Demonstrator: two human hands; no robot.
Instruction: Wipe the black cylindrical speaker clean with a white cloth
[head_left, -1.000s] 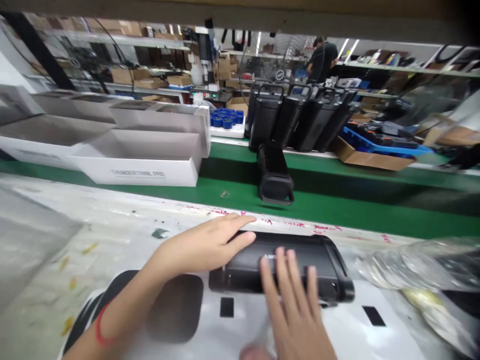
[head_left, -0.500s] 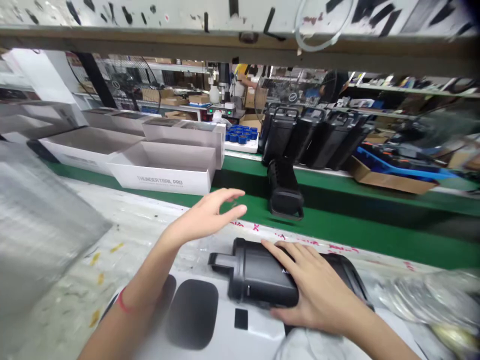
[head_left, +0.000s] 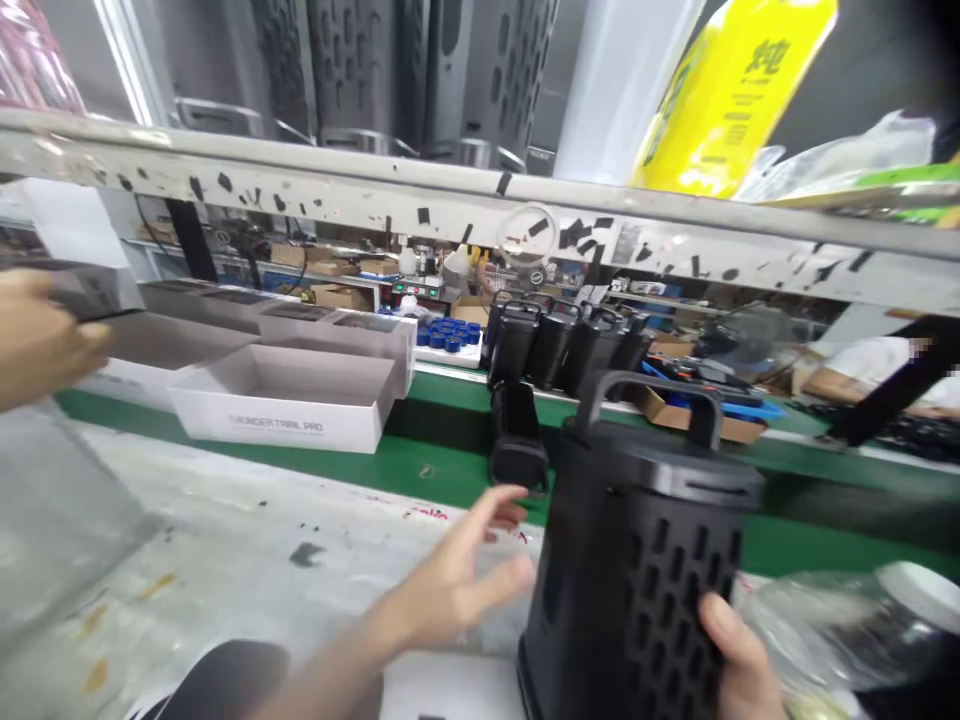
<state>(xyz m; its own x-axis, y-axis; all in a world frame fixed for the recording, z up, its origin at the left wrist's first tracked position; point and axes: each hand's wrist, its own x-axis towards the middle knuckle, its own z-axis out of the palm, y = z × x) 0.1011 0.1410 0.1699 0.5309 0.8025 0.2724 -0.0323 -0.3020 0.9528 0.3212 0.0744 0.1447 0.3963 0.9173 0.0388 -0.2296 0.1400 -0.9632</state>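
With its handle uppermost, the black slotted case occupies the lower right of the frame, long axis near vertical, top leaning slightly right, slotted side facing the camera. Right hand: clamped on the case's right side, thumb on the slots, other fingers hidden. Left hand: thumb and fingers apart, just left; contact cannot be told.

The black case's lower end is cut off; most right-hand fingers hide behind it. Red writing on the surface's far edge and a co-worker's hand are blurred.
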